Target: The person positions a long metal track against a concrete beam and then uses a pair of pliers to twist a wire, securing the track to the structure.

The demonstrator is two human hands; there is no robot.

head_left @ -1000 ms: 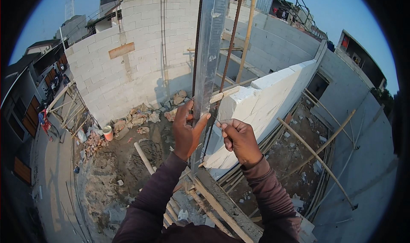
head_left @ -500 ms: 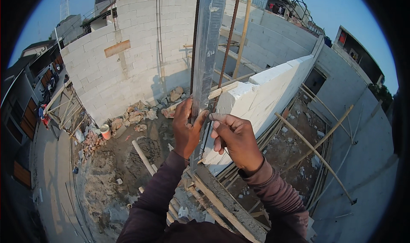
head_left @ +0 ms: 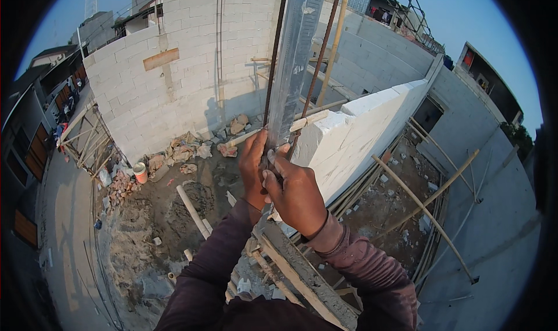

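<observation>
A long grey metal channel [head_left: 294,57] stands upright, leaning slightly, in front of me between dark reinforcing bars [head_left: 323,54]. My left hand [head_left: 252,169] is wrapped round its lower part from the left side. Pressed close on the right, my right hand [head_left: 297,194] has its fingers bent and closed against the channel, near the left hand's fingertips. Whatever it pinches is hidden by the fingers. Below both hands, a concrete beam edged with a timber board [head_left: 299,281] runs toward me. A white block wall [head_left: 363,139] begins just right of the channel.
Crossed bamboo poles [head_left: 427,206] stand at the right. A pale block wall [head_left: 192,69] rises at the back left, with rubble and an orange bucket [head_left: 140,173] at its foot. Bamboo poles [head_left: 193,210] lie below my left arm. A narrow road [head_left: 67,214] runs along the far left.
My right hand has moved left and down, closing in on the left hand. The upper part of the channel appears farther right in the picture as the view shifts a little.
</observation>
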